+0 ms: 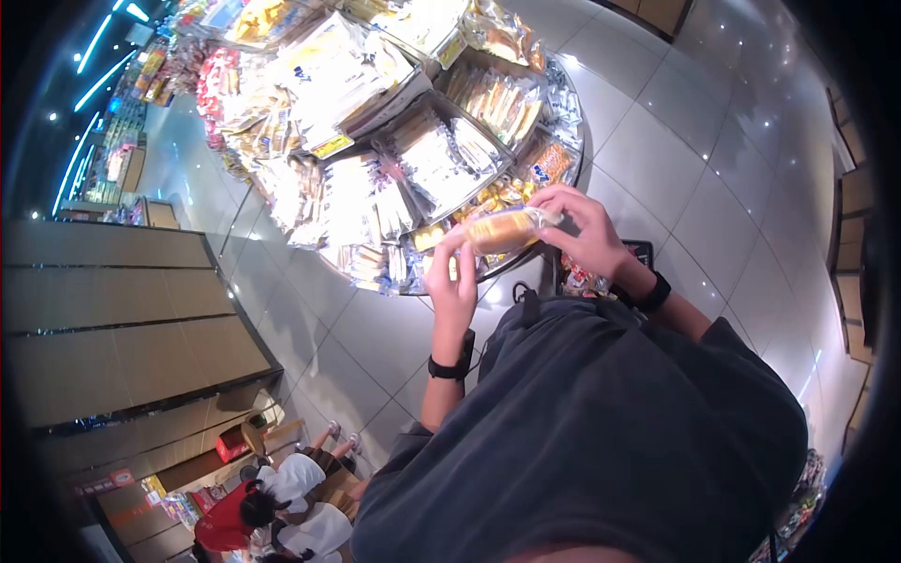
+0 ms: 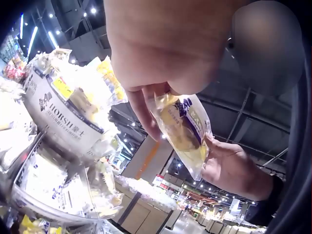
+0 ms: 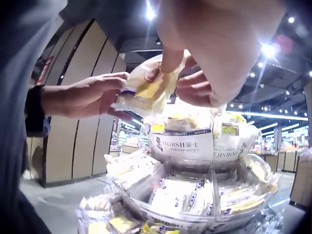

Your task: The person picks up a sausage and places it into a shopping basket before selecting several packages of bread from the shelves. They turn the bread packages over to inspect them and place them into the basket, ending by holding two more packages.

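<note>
A bread roll in a clear plastic wrapper is held up between both hands, over the near edge of a tiered display. My left hand pinches the wrapper's left end, while my right hand grips the opposite end with thumb and fingers. Purple and white print runs along the pack in the left wrist view. From the right wrist, the yellowish bread shows through the film, and part of the pack is hidden behind the near fingers.
Below and beyond the hands stands a round display with clear bins of packaged bread and a white HORSH sign. A dark basket with colourful packets sits right of the display. Several people are at lower left; tan panels stand left.
</note>
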The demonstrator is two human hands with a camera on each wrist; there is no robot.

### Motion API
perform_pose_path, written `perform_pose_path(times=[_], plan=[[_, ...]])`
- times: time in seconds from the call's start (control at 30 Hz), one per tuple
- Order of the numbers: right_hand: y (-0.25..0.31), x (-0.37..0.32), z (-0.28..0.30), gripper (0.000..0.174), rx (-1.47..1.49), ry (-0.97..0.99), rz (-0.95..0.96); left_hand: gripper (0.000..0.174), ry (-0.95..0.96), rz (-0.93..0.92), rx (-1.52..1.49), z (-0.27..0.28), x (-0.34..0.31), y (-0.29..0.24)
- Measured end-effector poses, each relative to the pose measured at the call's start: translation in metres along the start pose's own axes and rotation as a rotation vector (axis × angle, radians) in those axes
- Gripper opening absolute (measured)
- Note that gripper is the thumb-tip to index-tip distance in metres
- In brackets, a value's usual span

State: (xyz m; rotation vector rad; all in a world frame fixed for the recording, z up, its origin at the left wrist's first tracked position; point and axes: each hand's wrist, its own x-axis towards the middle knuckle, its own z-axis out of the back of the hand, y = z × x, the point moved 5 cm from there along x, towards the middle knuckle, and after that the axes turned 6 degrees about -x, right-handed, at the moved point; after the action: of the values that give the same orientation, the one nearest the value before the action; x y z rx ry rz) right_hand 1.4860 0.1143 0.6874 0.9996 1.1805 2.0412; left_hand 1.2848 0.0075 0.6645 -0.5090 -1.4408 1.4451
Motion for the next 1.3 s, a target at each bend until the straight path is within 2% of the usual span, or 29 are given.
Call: perform_pose_path(times=[0.07, 0.1, 0.2, 0.27, 0.3, 0.4, 0.47, 0.5, 0.57, 0.6, 0.67, 0.7, 0.77, 0.83, 0.87, 0.93, 1.0, 1.03, 1.07, 1.1, 1.13, 1.17, 1.2, 1.23, 1.3], plan=[[0.015, -0.013, 0.014, 0.019, -0.06, 0.002, 0.11, 0.017, 0.016, -0.113, -0.001, -0.003, -0.018, -0.023], [0.027, -0.014, 0.021, 0.019, 0.003, 0.04, 0.106, 0.022, 0.04, -0.253, -0.028, -0.003, -0.02, -0.042], [0.02, -0.026, 0.032, 0.021, 0.056, 0.053, 0.112, 0.017, 0.059, -0.207, -0.02, -0.015, -0.03, -0.052], [0.01, -0.038, 0.035, 0.022, 0.05, 0.07, 0.06, 0.016, 0.109, -0.044, 0.015, -0.025, -0.038, -0.043], [0.012, -0.046, 0.039, 0.021, 0.052, 0.041, 0.06, 0.011, 0.073, -0.114, 0.0, -0.027, -0.048, -0.048], [0.014, -0.065, 0.048, 0.019, 0.214, 0.044, 0.035, 0.008, 0.022, -0.065, -0.159, -0.042, -0.063, -0.038], [-0.016, -0.076, 0.048, 0.016, 0.243, -0.008, -0.228, 0.011, 0.101, 0.179, -0.177, -0.059, -0.06, -0.013], [-0.021, -0.078, 0.051, 0.016, 0.238, -0.025, -0.215, 0.017, 0.124, 0.241, -0.226, -0.069, -0.063, -0.009], [-0.035, -0.1, 0.051, 0.017, 0.45, -0.018, -0.33, 0.023, 0.174, 0.408, -0.558, -0.085, -0.079, -0.008], [-0.042, -0.11, 0.054, 0.014, 0.444, -0.044, -0.313, 0.023, 0.184, 0.416, -0.56, -0.093, -0.085, -0.011], [-0.052, -0.13, 0.057, 0.015, 0.476, -0.048, -0.348, 0.031, 0.351, 0.428, -0.572, -0.11, -0.092, -0.018], [-0.056, -0.138, 0.059, 0.015, 0.507, -0.04, -0.379, 0.031, 0.359, 0.43, -0.573, -0.113, -0.096, -0.015], [-0.058, -0.153, 0.061, 0.018, 0.548, 0.011, -0.415, 0.036, 0.488, 0.473, -0.474, -0.122, -0.105, -0.012], [-0.05, -0.165, 0.066, 0.023, 0.518, -0.016, -0.444, 0.04, 0.513, 0.518, -0.534, -0.13, -0.112, -0.02], [-0.047, -0.168, 0.065, 0.033, 0.595, 0.016, -0.413, 0.041, 0.518, 0.54, -0.544, -0.133, -0.116, -0.02], [-0.04, -0.179, 0.069, 0.037, 0.578, 0.022, -0.411, 0.041, 0.517, 0.56, -0.555, -0.137, -0.12, -0.017], [-0.043, -0.188, 0.07, 0.044, 0.49, 0.082, -0.449, 0.042, 0.621, 0.411, -0.357, -0.144, -0.116, -0.027], [-0.049, -0.191, 0.07, 0.044, 0.491, 0.092, -0.461, 0.05, 0.669, 0.369, -0.054, -0.137, -0.11, -0.032], [-0.054, -0.195, 0.072, 0.044, 0.479, 0.058, -0.486, 0.058, 0.595, 0.247, -0.089, -0.13, -0.101, -0.013], [-0.058, -0.202, 0.075, 0.045, 0.465, 0.023, -0.517, 0.064, 0.469, 0.425, 0.035, -0.103, -0.085, 0.004], [-0.06, -0.207, 0.079, 0.046, 0.432, -0.003, -0.545, 0.058, 0.372, 0.417, -0.101, -0.074, -0.052, -0.012], [-0.061, -0.211, 0.084, 0.047, 0.504, 0.015, -0.618, 0.052, 0.299, -0.192, 0.321, -0.008, -0.014, -0.014], [-0.072, -0.217, 0.086, 0.046, 0.518, -0.014, -0.624, 0.049, 0.05, 0.111, 0.32, 0.006, 0.002, -0.12], [-0.084, -0.225, 0.087, 0.045, 0.531, -0.041, -0.631, 0.054, -0.062, -0.082, -0.165, 0.061, 0.026, -0.132], [-0.086, -0.234, 0.094, 0.045, 0.528, -0.072, -0.675, 0.047, 0.038, -0.556, -0.533, 0.087, 0.03, -0.295]])
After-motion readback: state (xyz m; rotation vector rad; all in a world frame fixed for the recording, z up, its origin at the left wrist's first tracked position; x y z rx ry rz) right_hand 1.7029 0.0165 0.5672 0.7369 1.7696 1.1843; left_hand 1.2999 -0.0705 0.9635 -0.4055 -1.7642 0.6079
